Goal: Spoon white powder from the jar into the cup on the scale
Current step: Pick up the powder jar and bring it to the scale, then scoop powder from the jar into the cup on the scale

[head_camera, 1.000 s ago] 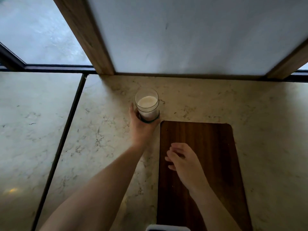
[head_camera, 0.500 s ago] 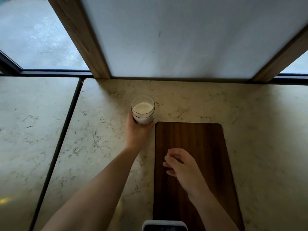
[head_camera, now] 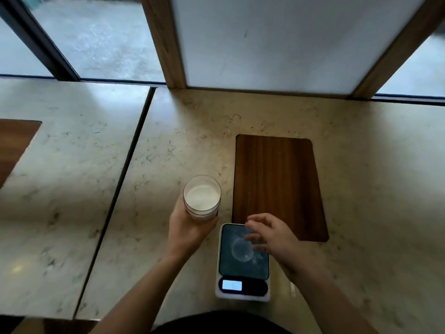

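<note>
A clear glass jar (head_camera: pixel 202 198) partly filled with white powder stands open-topped on the marble counter, left of the scale. My left hand (head_camera: pixel 187 226) is wrapped around its near side. The white scale (head_camera: pixel 243 294) has a dark platform and a lit display. On the platform stands a transparent cup (head_camera: pixel 241 249), seen only as a faint round outline. My right hand (head_camera: pixel 273 238) hovers over the cup's right side with its fingers spread and blurred. Whether they touch the cup I cannot tell. No spoon is in view.
A dark wooden board (head_camera: pixel 277 184) lies on the counter (head_camera: pixel 183 145) just beyond the scale. A black seam (head_camera: pixel 130 165) splits the counter on the left, where a second wooden board (head_camera: pixel 14 143) shows. Window frames and a white panel rise at the back.
My left hand has drawn the jar back from the board's far corner to beside the scale. My right hand left the board and came over the cup. The scale has come fully into view.
</note>
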